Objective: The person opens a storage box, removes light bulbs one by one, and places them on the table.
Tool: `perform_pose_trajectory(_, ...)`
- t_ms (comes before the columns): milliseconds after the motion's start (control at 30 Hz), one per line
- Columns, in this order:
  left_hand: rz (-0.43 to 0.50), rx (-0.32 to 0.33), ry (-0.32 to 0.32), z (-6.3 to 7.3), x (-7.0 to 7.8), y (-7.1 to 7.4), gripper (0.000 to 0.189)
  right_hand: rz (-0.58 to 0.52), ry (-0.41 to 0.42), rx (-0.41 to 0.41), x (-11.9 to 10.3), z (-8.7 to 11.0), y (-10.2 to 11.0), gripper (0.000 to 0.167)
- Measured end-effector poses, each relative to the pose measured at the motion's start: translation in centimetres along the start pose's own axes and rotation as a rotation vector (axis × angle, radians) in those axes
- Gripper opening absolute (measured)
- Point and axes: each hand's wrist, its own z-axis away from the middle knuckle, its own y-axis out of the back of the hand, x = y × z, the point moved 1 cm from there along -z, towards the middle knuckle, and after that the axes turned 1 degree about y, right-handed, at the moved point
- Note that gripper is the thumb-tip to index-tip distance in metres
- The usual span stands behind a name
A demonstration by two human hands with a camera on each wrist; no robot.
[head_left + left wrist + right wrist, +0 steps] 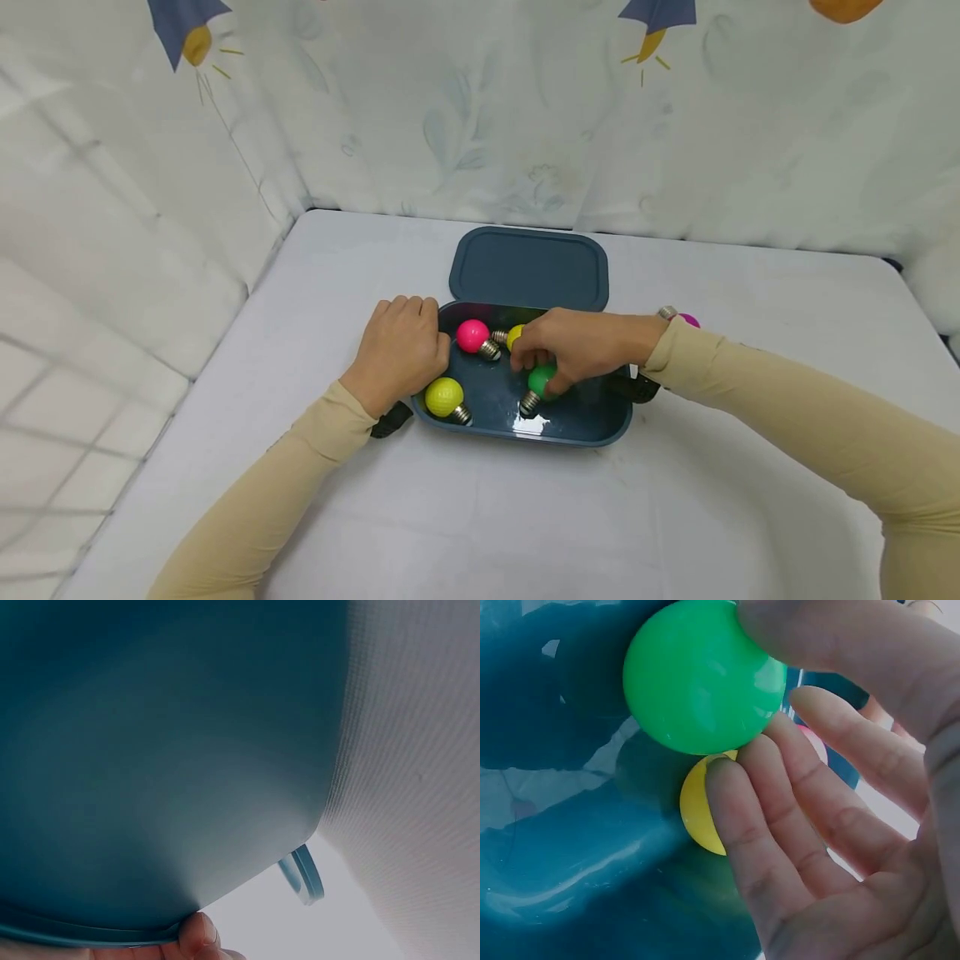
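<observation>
Here, at frame centre, the right hand is reaching into the blue plastic box, fingers curling round the green bulb. Probably light, smooth and breakable, so best gripped on the globe. The left hand is clasping the box's left rim on the tabletop.

The hand pinches a green bulb, apparently touching a yellow bulb over the blue box.

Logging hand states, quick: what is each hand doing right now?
Left hand: grips the rim of the dark blue plastic box.
Right hand: holds the round green plastic bulb.
</observation>
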Motion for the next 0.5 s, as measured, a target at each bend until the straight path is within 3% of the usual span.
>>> perform_pose_trajectory(267, 0.001, -0.024, 0.008, -0.02, -0.03, -0.15, 0.021, 0.000, -0.036, -0.094, -0.05, -0.18, -0.61, 0.046)
perform_pose_trajectory(500, -0.006, -0.005, 0.000, 0.00, -0.02, -0.22, 0.021, -0.002, -0.051, -0.166, -0.45, -0.23, -0.99, 0.049)
